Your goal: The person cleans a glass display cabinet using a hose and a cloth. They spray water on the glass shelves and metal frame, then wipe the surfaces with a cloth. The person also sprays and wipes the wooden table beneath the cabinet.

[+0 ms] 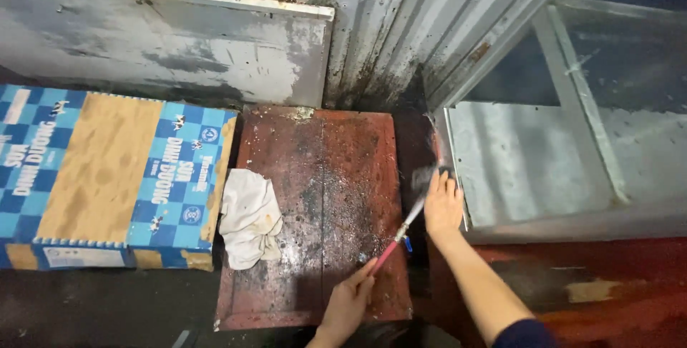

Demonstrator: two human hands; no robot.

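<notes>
My left hand (348, 304) is shut on the pink handle of a small brush (401, 233). Its blurred bristles (422, 176) point up toward the corner of a grey metal-framed panel (522, 169). My right hand (443, 207) lies flat with its fingers spread against the left edge of that panel, just right of the bristles. Both hands hover over the right side of a dirty red-brown board (315, 198) speckled with wet grime.
A crumpled white rag (249, 221) lies on the board's left edge. A blue checked cardboard box (107, 176) sits to the left. A grey sheet (164, 47) leans on the rusty corrugated wall (401, 26). Red floor (608, 291) shows at the lower right.
</notes>
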